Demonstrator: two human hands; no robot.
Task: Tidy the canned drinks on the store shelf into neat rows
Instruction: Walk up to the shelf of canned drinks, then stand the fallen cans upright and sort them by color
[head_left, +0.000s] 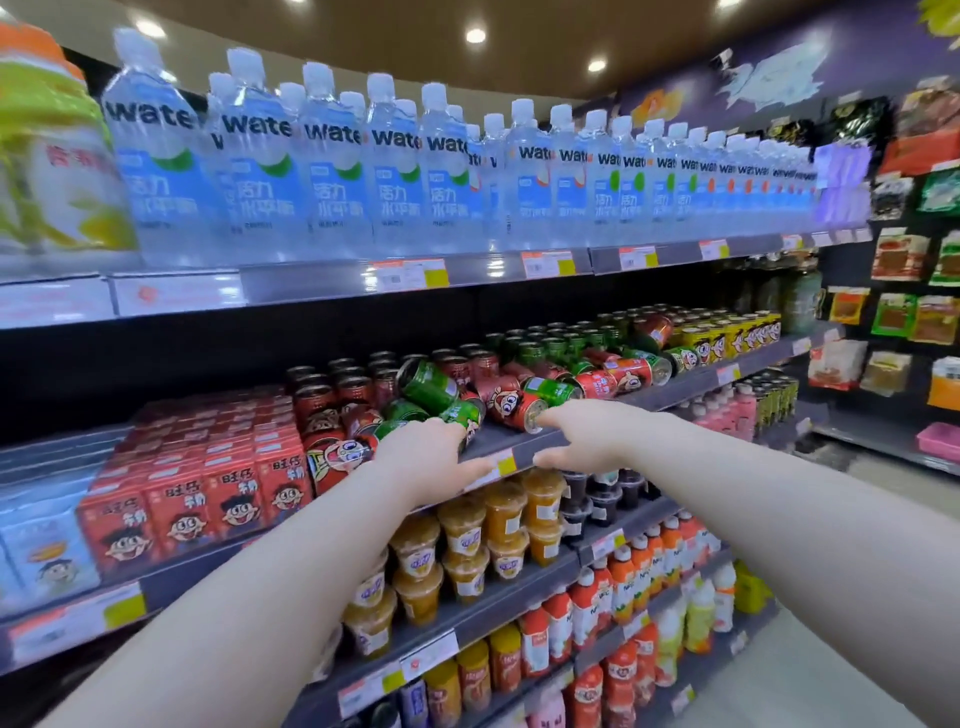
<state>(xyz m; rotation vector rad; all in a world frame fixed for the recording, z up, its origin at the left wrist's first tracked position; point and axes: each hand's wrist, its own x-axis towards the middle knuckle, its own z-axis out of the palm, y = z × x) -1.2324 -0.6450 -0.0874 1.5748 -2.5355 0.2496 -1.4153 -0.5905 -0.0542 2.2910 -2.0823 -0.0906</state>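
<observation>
At the far left, a big bottle (49, 150) with an orange cap is cut off by the frame edge and smeared. The snack packets (901, 257) on the far right wall are too blurred to read. We cannot see the left fingertips – the back of the hand hides them. The top shelf holds a long row of water bottles (332, 161), all upright. On the middle shelf (680, 392), red cartons (228, 483) stand in tidy ranks at the left. Next come dark-topped upright cans (337, 382), then a jumble of red and green toppled cans (506, 392) lying on their sides towards the front edge, then upright yellow cans (727, 338) further right. Below them are fruit cups (467, 535) and orange juice bottles (623, 577). The left hand (431, 457) rests against a fallen green can (460, 413), with its thumb stretched along the shelf's front strip; we cannot tell whether the fingers close round that can. The right hand (587, 431) is spread wide – its forefinger touches the end of a fallen red can (519, 408), its thumb is down by the shelf edge, and it holds nothing.
</observation>
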